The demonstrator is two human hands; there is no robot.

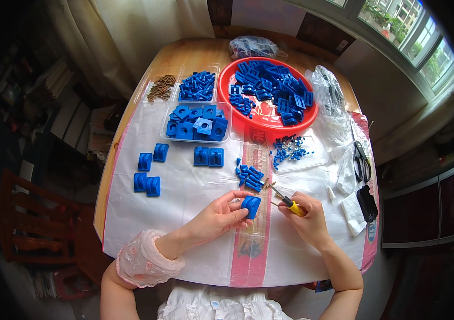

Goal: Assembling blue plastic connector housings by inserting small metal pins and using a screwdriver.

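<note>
My left hand (pixel 211 217) grips a blue plastic piece with a curved top (pixel 251 206) between thumb and fingers, above the near middle of the table. Just to its right, my right hand (pixel 310 220) is closed round a small screwdriver with a yellow and black handle (pixel 295 207). Its shaft points up and left, apart from the blue piece. A thin brownish pin or screw seems to stick out by the right fingers, too small to be sure. Beyond both hands lies a pile of small blue plugs (pixel 249 176), with a few brown screws (pixel 267 184) beside it.
Several finished-looking blue pieces (pixel 152 186) sit at left. Behind are a clear box of square blue plates (pixel 185 131), trays of blue plugs (pixel 197 86) and brown screws (pixel 161 88), and a red basin (pixel 315 118) of blue parts. Black scissors (pixel 362 162) lie at right.
</note>
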